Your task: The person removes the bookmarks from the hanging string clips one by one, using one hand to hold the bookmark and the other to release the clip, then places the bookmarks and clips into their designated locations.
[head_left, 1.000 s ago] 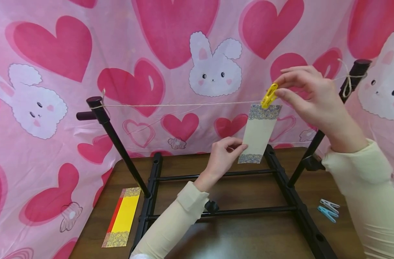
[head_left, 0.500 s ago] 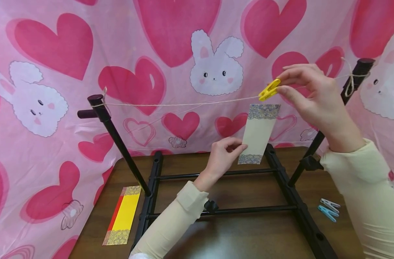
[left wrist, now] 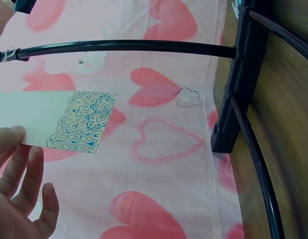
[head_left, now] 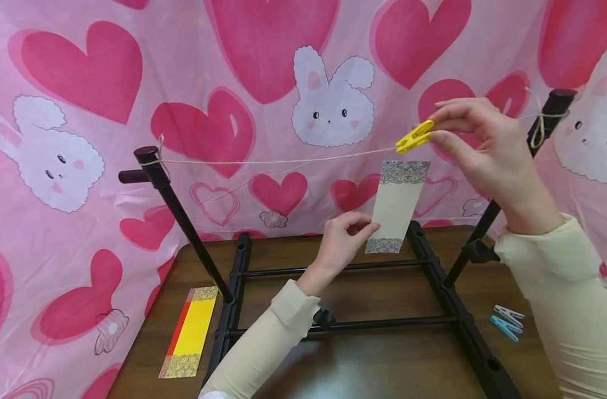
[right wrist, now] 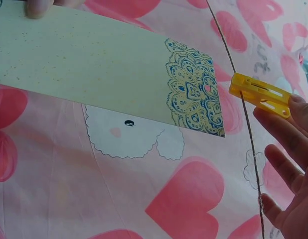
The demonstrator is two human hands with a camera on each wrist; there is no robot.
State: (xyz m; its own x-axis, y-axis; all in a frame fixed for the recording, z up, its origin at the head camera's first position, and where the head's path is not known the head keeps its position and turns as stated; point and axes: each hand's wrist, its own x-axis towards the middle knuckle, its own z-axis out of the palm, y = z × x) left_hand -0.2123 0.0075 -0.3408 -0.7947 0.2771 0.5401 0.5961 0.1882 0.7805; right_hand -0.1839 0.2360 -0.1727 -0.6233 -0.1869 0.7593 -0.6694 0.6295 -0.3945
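Note:
My left hand (head_left: 342, 241) pinches the left edge of a cream paper card (head_left: 399, 205) with blue patterned bands at both ends. The card hangs nearly upright, its top edge just below the string (head_left: 263, 162). Between thumb and fingertips, my right hand (head_left: 493, 149) holds a yellow clothespin (head_left: 414, 137). Its tip meets the string, which is pulled up a little there. In the right wrist view a gap shows between the clothespin (right wrist: 261, 94) and the card's patterned end (right wrist: 196, 92).
Two black posts (head_left: 184, 221) of a frame carry the string. On the wooden table (head_left: 373, 366) lie a yellow card with a red edge (head_left: 190, 332) at left and two clothespins, one light blue (head_left: 505, 328), one pale (head_left: 509, 316), at right. A pink heart-print cloth (head_left: 263, 33) hangs behind.
The yellow clothespin has come off the card's top edge, rising slightly and tilting flatter, and the string lifts with it. The left hand and card have barely moved.

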